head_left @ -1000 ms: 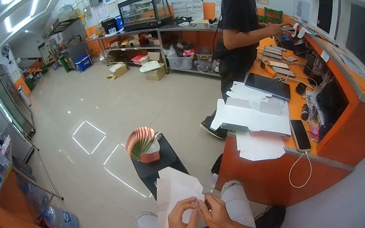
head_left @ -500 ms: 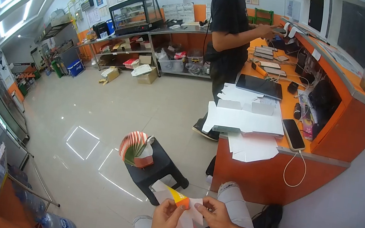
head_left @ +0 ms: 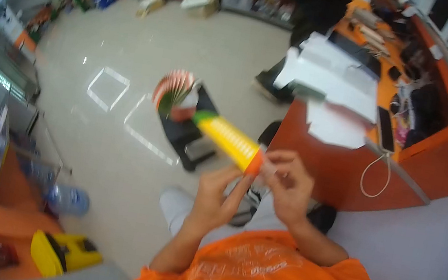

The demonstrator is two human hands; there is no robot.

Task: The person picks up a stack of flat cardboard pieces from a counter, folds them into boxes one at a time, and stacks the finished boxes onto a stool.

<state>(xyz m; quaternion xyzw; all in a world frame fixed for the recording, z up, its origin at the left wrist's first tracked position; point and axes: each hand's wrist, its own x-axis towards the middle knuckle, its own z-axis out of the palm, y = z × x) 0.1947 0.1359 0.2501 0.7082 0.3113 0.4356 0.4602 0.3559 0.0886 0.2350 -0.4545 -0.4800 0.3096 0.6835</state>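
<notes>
A narrow folded cardboard carton [head_left: 228, 139], yellow with white print, a green far end and an orange near end, is tilted up in front of me. My left hand [head_left: 218, 196] is closed on its orange end from below and left. At the same end my right hand [head_left: 290, 190] pinches the carton edge, its fingertips partly blurred. Beyond the carton stands a black stool [head_left: 181, 140]. On it rests a fanned stack of red-and-white striped folded cartons [head_left: 175, 84], with green showing on the inner side.
White flat card sheets [head_left: 333, 81] lie on the orange desk [head_left: 307, 153] at right, near a phone [head_left: 385, 129] on a cable. Another person [head_left: 302, 17] stands beyond the desk. Water bottles [head_left: 68, 199] and a yellow bag [head_left: 62, 252] are at lower left.
My view has tilted down. The carton was held with its white inside and flaps showing; now its yellow printed side faces up, pointing away from me. Both hands still hold it.
</notes>
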